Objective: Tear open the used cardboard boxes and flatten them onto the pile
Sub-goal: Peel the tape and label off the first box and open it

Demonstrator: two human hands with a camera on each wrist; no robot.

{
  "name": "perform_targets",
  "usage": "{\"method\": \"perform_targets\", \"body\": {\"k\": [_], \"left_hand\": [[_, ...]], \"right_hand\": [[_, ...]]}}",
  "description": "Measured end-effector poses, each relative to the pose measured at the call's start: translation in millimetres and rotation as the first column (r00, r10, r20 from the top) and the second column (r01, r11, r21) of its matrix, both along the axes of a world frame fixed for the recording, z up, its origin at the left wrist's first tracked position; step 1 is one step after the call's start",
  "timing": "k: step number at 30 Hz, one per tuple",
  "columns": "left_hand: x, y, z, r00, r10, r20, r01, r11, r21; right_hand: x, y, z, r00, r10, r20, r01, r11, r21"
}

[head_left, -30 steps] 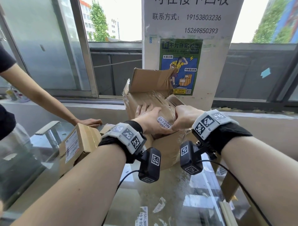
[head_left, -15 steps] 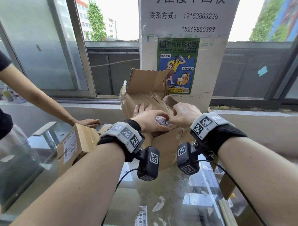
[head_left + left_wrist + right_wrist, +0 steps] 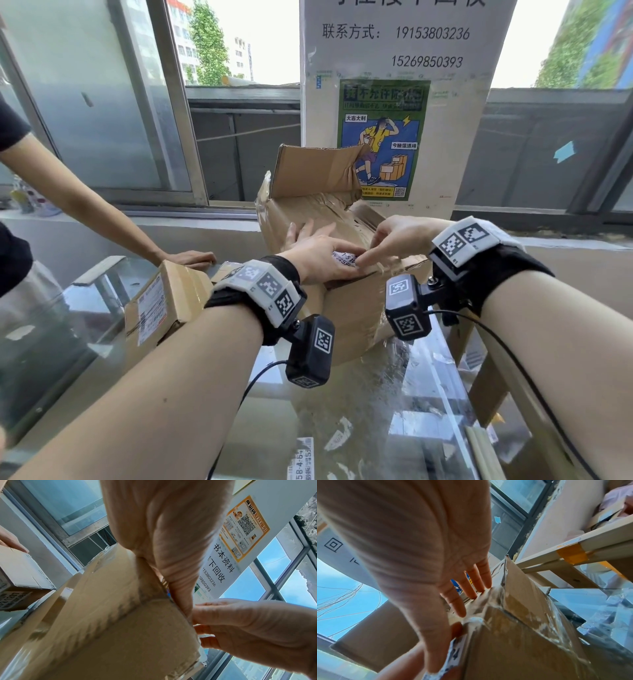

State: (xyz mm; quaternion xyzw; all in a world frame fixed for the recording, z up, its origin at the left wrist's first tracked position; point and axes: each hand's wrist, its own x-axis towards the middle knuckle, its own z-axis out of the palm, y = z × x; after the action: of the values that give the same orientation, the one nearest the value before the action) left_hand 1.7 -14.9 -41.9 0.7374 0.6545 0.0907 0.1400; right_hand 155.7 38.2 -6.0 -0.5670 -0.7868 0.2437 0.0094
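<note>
A large brown cardboard box [image 3: 356, 308] stands on the glass table, with its far flap [image 3: 315, 168] raised and clear tape wrinkled over its top. My left hand [image 3: 318, 250] lies flat on the box top with straight fingers, its thumb by a white label [image 3: 342, 258]. My right hand [image 3: 394, 236] reaches in from the right. Its index finger lies on top and its thumb [image 3: 457, 628] sits under the taped near edge, pinching that edge beside the label. The left wrist view shows the box wall [image 3: 120, 628] and my right hand's fingertips [image 3: 197, 609] at its corner.
A smaller labelled box [image 3: 164, 301] lies to the left, and another person's hand [image 3: 191, 257] rests beside it. The glass table [image 3: 376, 428] carries paper scraps. A white pillar with a poster [image 3: 383, 137] rises behind the box, and a wooden frame [image 3: 486, 377] stands at the right.
My right hand has uncurled and stretched its index finger left to the label. The left hand and the box have barely moved.
</note>
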Motion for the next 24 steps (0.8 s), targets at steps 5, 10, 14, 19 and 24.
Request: {"method": "perform_targets", "body": {"k": [5,10,14,19,24], "left_hand": [[-1,3,-4,1.0,0.015,0.012,-0.015,1.0,0.026],[0,6,-7,0.993,0.068,0.101,-0.076,0.994,0.078],[-1,8,-6,0.987,0.127,0.103,-0.137,0.986,0.094],[1,5,-1,0.99,0.116,0.077,-0.121,0.99,0.071],[2,2,1,0.992,0.114,0.058,-0.117,0.992,0.041]], "right_hand": [[-7,3,-5,0.99,-0.102,-0.098,0.111,0.99,0.091],[-7,1,-3,0.989,-0.09,-0.117,0.101,0.991,0.088],[-13,0,-7,0.997,-0.042,-0.071,0.056,0.978,0.202],[-17,-3,-10,0.994,0.013,0.107,-0.053,0.923,0.38],[-15,-7,-10,0.968,0.088,0.236,-0.188,0.877,0.443]]}}
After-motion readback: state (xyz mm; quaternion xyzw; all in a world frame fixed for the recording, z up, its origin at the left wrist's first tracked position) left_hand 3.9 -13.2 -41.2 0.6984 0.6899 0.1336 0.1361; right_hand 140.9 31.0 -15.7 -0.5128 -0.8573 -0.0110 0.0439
